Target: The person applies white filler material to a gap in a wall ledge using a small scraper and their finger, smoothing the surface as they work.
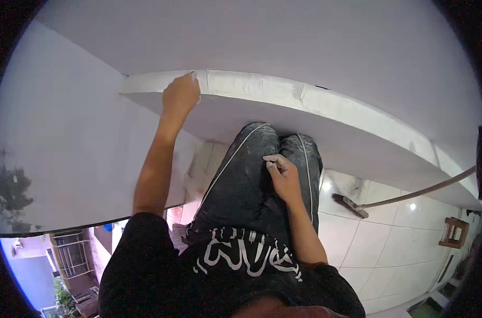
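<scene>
White, wrinkled strip (241, 85), arcing from 10 to 3 o'clock. Left hand (182, 94), at 11, curled against it; whether clamped cannot be told. Right hand (283, 172), near centre toward 4, half-open.

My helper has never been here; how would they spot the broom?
Right of the dark trousers, find the white tiled floor. The broom has its dark bristles there. Unlike the boxy wooden frame nearby, it has a long, slender handle.

Black shirt (198, 289), dusty white-piped trousers (241, 180)
</scene>
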Motion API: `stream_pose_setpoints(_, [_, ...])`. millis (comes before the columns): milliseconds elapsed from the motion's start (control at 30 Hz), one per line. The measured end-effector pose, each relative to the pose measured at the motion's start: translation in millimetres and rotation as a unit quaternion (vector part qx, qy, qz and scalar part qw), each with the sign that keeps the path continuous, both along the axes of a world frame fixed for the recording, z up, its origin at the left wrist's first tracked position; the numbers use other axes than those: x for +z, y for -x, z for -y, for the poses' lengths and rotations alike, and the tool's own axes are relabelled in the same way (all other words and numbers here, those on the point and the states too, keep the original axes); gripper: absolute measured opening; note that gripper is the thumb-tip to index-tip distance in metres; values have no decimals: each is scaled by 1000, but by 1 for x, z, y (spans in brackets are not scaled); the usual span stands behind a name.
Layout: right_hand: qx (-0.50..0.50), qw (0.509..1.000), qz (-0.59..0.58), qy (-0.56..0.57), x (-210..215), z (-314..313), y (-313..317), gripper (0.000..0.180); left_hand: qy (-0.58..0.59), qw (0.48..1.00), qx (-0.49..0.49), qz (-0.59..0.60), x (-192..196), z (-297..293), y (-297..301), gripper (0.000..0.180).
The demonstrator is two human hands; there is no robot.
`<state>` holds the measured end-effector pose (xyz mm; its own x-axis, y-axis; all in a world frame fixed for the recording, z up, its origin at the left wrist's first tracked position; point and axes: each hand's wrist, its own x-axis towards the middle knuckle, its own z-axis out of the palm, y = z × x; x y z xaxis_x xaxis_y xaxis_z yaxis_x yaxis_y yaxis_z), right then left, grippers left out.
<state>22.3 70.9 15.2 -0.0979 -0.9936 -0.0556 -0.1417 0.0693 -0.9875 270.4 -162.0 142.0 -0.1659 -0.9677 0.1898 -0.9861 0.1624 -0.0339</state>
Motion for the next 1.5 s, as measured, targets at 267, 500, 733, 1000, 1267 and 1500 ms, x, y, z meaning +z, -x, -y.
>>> stream_pose_setpoints(267, [-58, 994, 95, 15, -5, -1, -1, 29, 19, 893, -35, -448, -61, -127, 72, 42])
stream_pose_setpoints(500, [-162, 967, -127, 148, 45, -10, -5, 49, -301, 794, -120, -514, -56, -167, 142, 29])
stream_pose_setpoints(733, [-302, 948, -82, 58, 78, -30, 40, 46, -244, 720, -256, -597, -79, -145, 223, 42])
stream_pose_setpoints(1000, [-151, 940, -243, 188, 110, 27, -13, 46, -314, 689, -208, -619, -139, -157, 244, 36])
stream_pose_setpoints(1267, [19, 829, -466, 308, 96, 140, -145, 71, -261, 762, -289, -517, -146, -136, 240, 31])
stream_pose_setpoints(1500, [2, 811, -552, 196, 89, 192, -181, 59, -268, 764, -303, -503, -144, -134, 244, 29])
